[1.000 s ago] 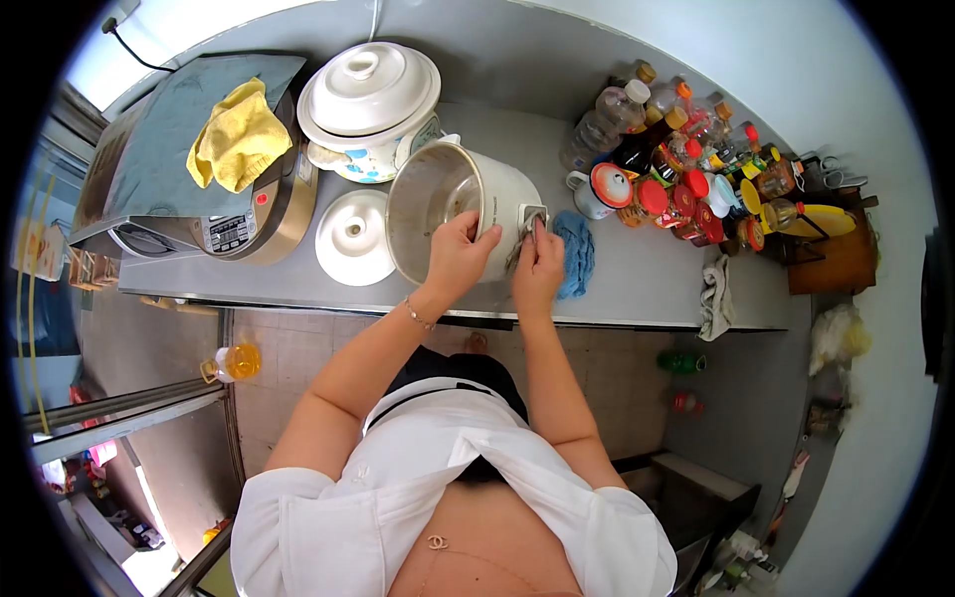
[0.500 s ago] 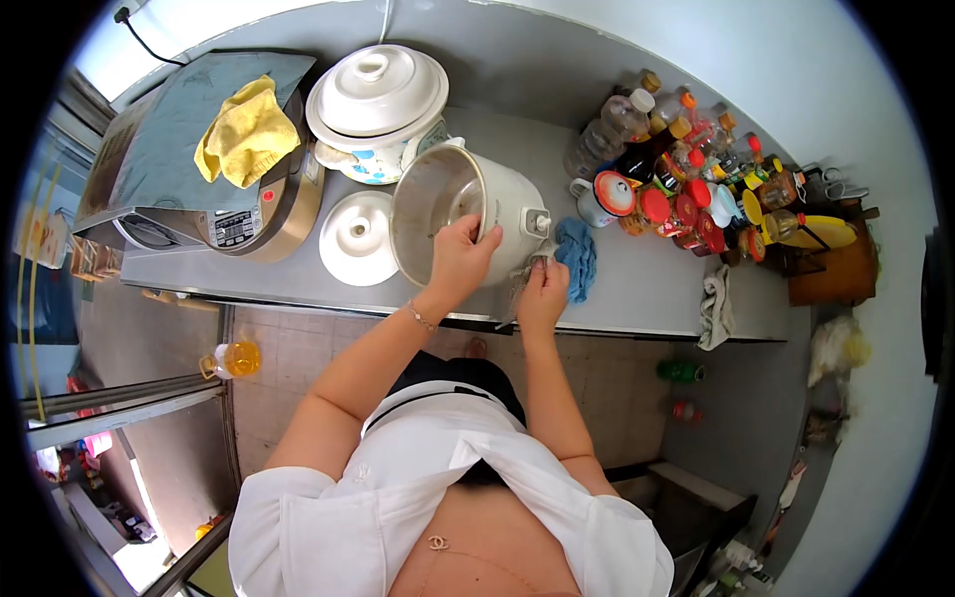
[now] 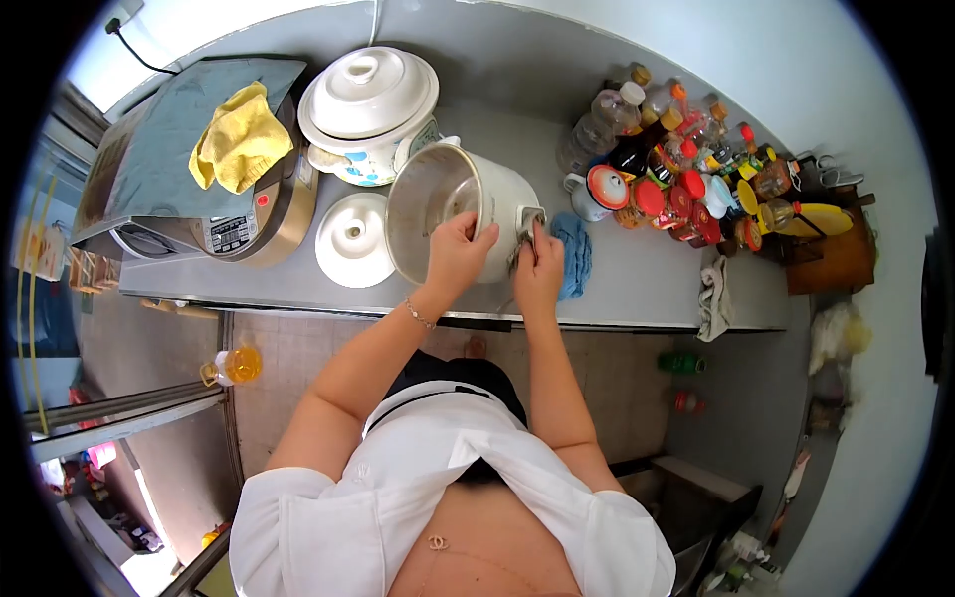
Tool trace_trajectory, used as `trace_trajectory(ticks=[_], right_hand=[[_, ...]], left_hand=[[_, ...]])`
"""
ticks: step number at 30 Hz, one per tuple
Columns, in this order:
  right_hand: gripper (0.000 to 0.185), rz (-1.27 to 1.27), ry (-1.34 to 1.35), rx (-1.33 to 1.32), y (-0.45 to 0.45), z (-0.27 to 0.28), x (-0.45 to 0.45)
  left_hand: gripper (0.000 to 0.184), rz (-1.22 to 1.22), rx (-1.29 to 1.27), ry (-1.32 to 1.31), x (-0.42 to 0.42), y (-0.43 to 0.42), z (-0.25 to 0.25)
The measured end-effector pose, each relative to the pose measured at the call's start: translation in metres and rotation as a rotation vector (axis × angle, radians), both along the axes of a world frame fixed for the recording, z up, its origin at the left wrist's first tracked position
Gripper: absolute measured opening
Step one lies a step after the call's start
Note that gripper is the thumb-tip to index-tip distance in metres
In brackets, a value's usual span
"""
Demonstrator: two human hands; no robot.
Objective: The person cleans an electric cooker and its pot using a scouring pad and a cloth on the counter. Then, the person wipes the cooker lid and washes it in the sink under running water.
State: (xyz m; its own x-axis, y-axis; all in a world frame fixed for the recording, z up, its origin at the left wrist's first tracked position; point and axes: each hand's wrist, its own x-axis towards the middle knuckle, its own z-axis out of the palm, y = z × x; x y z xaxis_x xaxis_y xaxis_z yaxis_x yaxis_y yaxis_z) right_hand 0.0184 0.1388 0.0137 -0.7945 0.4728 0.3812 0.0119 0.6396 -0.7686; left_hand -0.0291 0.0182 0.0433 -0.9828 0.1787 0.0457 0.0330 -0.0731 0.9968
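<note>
A white pot (image 3: 505, 189) is tilted over on the counter, its mouth facing left and its inside stained. My left hand (image 3: 461, 257) grips the near rim, thumb outside and fingers inside. At the side handle (image 3: 530, 217) my right hand (image 3: 538, 274) is closed on a greyish, mesh-like cloth (image 3: 517, 259), mostly hidden by the fingers and pressed near the handle's base. A white lid (image 3: 338, 261) lies just left of the pot. Right of my right hand is a crumpled blue cloth (image 3: 573, 261).
Behind stands a lidded white casserole (image 3: 368, 104). At left, a rice cooker (image 3: 284, 219) sits beside a covered appliance with a yellow cloth (image 3: 239, 139) on top. Several bottles and jars (image 3: 686, 179), an enamel mug (image 3: 597, 194) and a grey rag (image 3: 713, 298) occupy the right.
My right hand has moved up and slightly left, from below the pot's handle onto it, with the greyish cloth. My left hand keeps its hold on the rim.
</note>
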Motion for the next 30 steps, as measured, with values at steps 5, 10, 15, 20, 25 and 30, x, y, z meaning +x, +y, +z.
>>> trace_trajectory(ticks=[5,10,15,20,25,30], right_hand=[[0.038,-0.055,-0.105,0.048,-0.014,0.007,0.013],[0.042,-0.063,-0.333,0.186,-0.003,0.033,-0.003],[0.042,0.034,-0.312,0.19,-0.005,0.027,0.009],[0.044,0.009,-0.42,0.2,0.003,0.037,0.001],[0.045,-0.01,-0.441,0.237,-0.004,0.042,-0.004],[0.045,0.021,-0.45,0.273,-0.01,0.045,0.003]], left_hand=[[0.016,-0.003,0.02,-0.024,0.003,0.003,-0.002],[0.016,-0.012,-0.084,-0.008,0.007,0.007,-0.003],[0.016,-0.024,-0.081,0.034,0.006,0.005,0.006],[0.016,-0.019,-0.075,0.022,0.01,0.004,0.003],[0.017,0.008,-0.104,0.03,0.013,0.002,0.003],[0.016,0.026,-0.025,0.03,0.013,0.006,0.002]])
